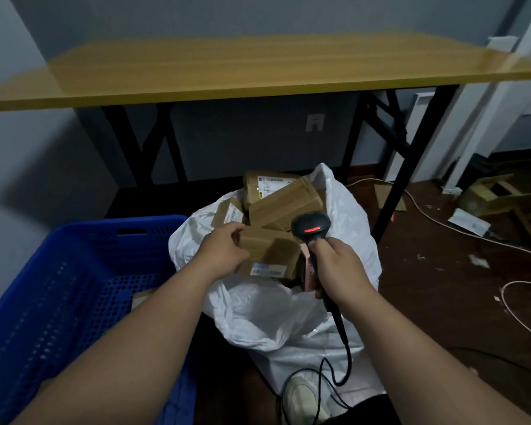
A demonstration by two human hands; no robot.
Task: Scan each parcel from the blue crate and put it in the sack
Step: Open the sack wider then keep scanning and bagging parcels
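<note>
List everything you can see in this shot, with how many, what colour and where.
Blue perforated plastic crate: one, blue, lower left, something pale partly visible inside.
White plastic sack: one, white, centre, open on the floor.
Brown cardboard parcels: at least four, brown, piled in the sack's mouth.
Black handheld barcode scanner: one, black with a red light, over the sack, cable trailing down.
Yellow-topped folding table: one, yellow top, black legs, behind the sack.
Opened cardboard boxes: a few, brown, far right floor.
Left hand: on the nearest parcel.
Right hand: gripping the scanner.
</note>
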